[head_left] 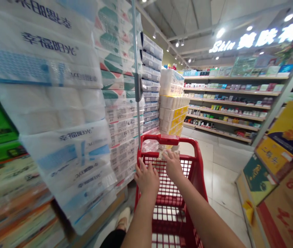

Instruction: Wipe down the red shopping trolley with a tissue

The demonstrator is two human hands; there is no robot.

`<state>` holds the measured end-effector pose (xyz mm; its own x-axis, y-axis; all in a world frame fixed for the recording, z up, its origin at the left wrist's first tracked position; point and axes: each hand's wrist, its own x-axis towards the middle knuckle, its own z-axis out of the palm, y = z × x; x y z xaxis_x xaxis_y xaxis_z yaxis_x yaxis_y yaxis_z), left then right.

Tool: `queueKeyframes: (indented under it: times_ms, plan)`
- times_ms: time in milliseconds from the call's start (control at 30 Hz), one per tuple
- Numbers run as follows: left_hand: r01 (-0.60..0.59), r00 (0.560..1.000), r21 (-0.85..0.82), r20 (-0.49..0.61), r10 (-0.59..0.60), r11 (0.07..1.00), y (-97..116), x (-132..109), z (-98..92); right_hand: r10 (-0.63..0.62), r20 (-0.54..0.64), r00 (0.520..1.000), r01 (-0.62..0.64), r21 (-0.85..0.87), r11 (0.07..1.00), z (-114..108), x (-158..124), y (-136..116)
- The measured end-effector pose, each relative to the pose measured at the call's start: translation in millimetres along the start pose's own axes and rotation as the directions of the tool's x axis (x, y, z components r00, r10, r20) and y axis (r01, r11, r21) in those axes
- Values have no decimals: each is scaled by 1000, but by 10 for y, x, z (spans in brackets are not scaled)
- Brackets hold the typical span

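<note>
In front of me is a red plastic shopping basket cart point(199, 165) with grid walls and a looped rim. My left hand point(148, 177) lies by its left side, fingers spread, with nothing visible in them. My right hand point(173, 165) is bent over a pale, crumpled cloth point(163, 154) at the far rim of the cart. The fingers press on the cloth and partly cover it. A thin metal pole point(135, 44) with a grey fitting rises beside the cart's far left corner.
Tall stacks of wrapped toilet paper point(66, 106) and tissue packs point(122, 117) line the left. Cartons point(281, 217) and yellow boxes point(275, 151) stand at the right. Tiled floor point(220, 189) runs between, towards shelves of small goods point(229, 101). My shoe point(123, 217) shows below.
</note>
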<state>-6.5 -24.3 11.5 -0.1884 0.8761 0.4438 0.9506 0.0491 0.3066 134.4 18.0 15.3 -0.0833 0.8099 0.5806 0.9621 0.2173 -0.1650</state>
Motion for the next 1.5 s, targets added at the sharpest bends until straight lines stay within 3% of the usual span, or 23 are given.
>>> queueKeyframes:
  times_ms: [67,233,300,367,433,500,567,667,733,867,933,1033,1067,1200,1267,1367,1500]
  plan:
    - [6,1000,11,-5,-6,1000,-3,-3,-14,-64,37,997,62,59,996,29,80,-65]
    - [-17,1000,38,-2,17,999,-25,17,31,84,19,996,-86,128,988,183,292,-282]
    - [-6,1000,67,3,6,998,-40,32,63,-31,56,998,19,207,978,274,388,-448]
    - [8,1000,94,3,-9,995,-57,42,83,-201,119,972,161,279,947,325,466,-578]
    - [2,1000,109,-2,-2,994,-71,42,78,-287,172,942,229,294,928,305,491,-602]
    - [-13,1000,104,-8,14,994,-75,30,51,-234,188,954,187,237,953,225,444,-512]
    - [-24,1000,82,-14,25,996,-67,13,14,-69,153,986,46,148,988,131,349,-370]
    - [-27,1000,56,3,27,998,-37,-12,-33,125,65,990,-130,78,988,63,222,-231]
    - [-35,999,56,24,33,998,-20,-23,-49,65,54,996,-70,99,993,75,196,-236]
    - [-42,998,81,49,38,996,-8,-28,-54,-230,122,966,206,183,961,90,252,-284]
    - [-41,998,76,48,37,996,-11,-21,-54,-159,129,979,139,156,978,49,271,-217]
    - [-54,998,59,42,51,997,-18,-9,-50,140,64,988,-144,62,988,-20,232,-29]
    - [-62,997,59,42,60,996,-20,-6,-45,180,44,983,-182,47,982,-32,206,28]
    - [-73,997,82,37,70,994,-35,-4,5,12,53,999,-17,87,996,-34,104,146]
    - [-77,997,94,20,76,993,-43,-8,35,43,30,999,-46,91,995,-37,76,173]
    - [-84,996,104,24,82,991,-47,-12,50,226,-45,973,-224,44,974,-61,49,219]
    - [-69,996,122,60,62,990,-38,-11,20,96,17,995,-97,61,993,-90,21,265]
